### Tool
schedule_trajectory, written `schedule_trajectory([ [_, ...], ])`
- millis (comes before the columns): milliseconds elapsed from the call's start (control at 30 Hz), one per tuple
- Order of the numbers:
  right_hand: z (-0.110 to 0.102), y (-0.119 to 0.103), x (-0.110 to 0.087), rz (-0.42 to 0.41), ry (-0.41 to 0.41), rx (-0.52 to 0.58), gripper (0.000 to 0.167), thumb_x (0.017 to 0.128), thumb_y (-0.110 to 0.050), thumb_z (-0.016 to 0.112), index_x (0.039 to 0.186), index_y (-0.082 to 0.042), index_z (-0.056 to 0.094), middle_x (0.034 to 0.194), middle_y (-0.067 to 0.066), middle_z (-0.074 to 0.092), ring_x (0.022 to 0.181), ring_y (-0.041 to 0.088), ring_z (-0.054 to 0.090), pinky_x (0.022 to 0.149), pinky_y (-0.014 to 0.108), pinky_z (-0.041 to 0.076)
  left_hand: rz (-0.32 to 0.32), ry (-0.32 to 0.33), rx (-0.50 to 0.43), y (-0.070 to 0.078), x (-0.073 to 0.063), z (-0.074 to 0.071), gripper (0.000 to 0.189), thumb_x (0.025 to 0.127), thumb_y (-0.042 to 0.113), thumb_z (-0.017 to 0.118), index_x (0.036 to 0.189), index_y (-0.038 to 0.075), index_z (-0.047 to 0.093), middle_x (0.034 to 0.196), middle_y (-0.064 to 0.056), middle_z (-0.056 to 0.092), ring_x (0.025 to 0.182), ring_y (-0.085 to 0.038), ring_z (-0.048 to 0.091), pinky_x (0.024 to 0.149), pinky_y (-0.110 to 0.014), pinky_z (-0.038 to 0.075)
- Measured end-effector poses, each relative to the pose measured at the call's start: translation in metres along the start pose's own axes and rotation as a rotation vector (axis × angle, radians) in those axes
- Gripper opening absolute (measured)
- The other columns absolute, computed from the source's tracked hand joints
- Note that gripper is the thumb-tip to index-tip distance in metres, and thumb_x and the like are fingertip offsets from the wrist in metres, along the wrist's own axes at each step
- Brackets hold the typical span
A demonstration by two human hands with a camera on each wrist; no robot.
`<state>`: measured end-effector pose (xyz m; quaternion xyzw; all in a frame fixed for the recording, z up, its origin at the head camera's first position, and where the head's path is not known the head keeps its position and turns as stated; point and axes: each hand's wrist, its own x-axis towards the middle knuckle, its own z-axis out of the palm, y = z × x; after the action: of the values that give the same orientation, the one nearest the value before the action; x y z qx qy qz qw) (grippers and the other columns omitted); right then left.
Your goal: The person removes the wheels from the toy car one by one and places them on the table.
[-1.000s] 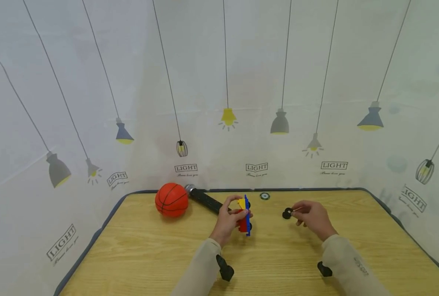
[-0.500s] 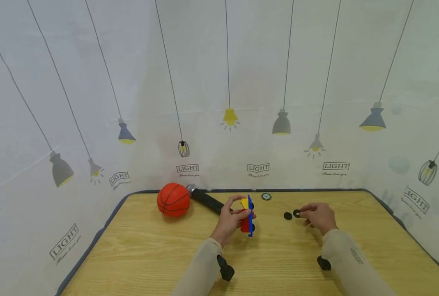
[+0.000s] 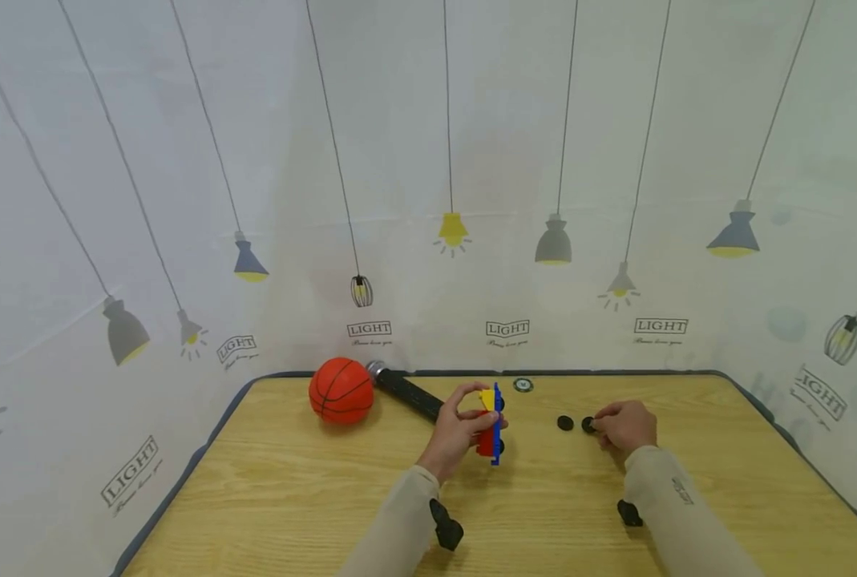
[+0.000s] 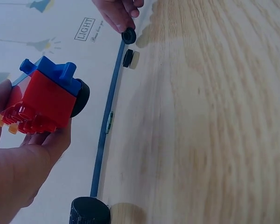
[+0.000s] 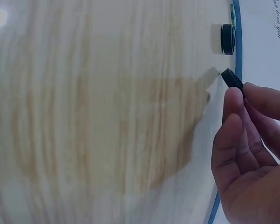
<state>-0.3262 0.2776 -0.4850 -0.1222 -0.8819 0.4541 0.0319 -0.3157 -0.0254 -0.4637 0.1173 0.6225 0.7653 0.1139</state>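
My left hand (image 3: 457, 437) grips a toy block car (image 3: 486, 441), red and yellow on a blue base, turned on its side with its black wheels facing right. In the left wrist view, red studs and one black wheel (image 4: 82, 98) show on the car. Between thumb and fingertips, my right hand (image 3: 632, 426) pinches a small black toy wheel (image 5: 231, 79), tilted and low over the table. A second black wheel (image 3: 565, 423) lies on the wood just left of it.
A red basketball (image 3: 341, 391) sits at the back left of the wooden table (image 3: 313, 497). Beside it lies a black microphone (image 3: 410, 394), its end hidden behind my left hand. A round chip (image 3: 523, 385) lies near the back edge, before the lamp-patterned backdrop (image 3: 428, 160).
My right hand has drawn the pinched wheel to the right, apart from the other wheel, and lowered it slightly. The left hand still holds the car much as before.
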Motion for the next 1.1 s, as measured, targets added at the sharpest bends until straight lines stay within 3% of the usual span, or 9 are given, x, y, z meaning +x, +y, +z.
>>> schedule_trajectory([
  [367, 0.0040, -0.0064, -0.0020, 0.023, -0.003, -0.055, 0.022, 0.091, -0.011, 0.067, 0.103, 0.006, 0.073, 0.061, 0.005, 0.069, 0.053, 0.015, 0.063, 0.053, 0.027, 0.050, -0.001, -0.013, -0.001, -0.0014, 0.0030, 0.0033, 0.052, 0.095, 0.008, 0.067, 0.143, 0.016, 0.048, 0.113, -0.018, 0.075, 0.106, -0.032, 0.074, 0.087, -0.039, 0.061],
  [900, 0.0084, -0.0098, 0.0013, 0.021, 0.017, -0.064, 0.017, 0.090, -0.011, 0.066, 0.094, 0.004, 0.073, 0.059, 0.004, 0.068, 0.052, 0.015, 0.063, 0.053, 0.026, 0.049, -0.005, -0.003, 0.000, -0.0022, 0.0030, 0.0035, 0.050, 0.095, 0.009, 0.067, 0.141, 0.020, 0.051, 0.115, -0.019, 0.074, 0.105, -0.030, 0.074, 0.088, -0.040, 0.060],
  [1100, 0.0093, -0.0065, 0.0015, 0.020, 0.028, -0.095, 0.017, 0.089, -0.013, 0.065, 0.091, 0.001, 0.074, 0.059, 0.004, 0.069, 0.053, 0.016, 0.064, 0.068, 0.035, 0.053, -0.009, -0.008, 0.008, -0.0025, 0.0027, 0.0021, 0.050, 0.096, 0.008, 0.066, 0.142, 0.018, 0.050, 0.115, -0.019, 0.074, 0.107, -0.032, 0.073, 0.090, -0.041, 0.060],
])
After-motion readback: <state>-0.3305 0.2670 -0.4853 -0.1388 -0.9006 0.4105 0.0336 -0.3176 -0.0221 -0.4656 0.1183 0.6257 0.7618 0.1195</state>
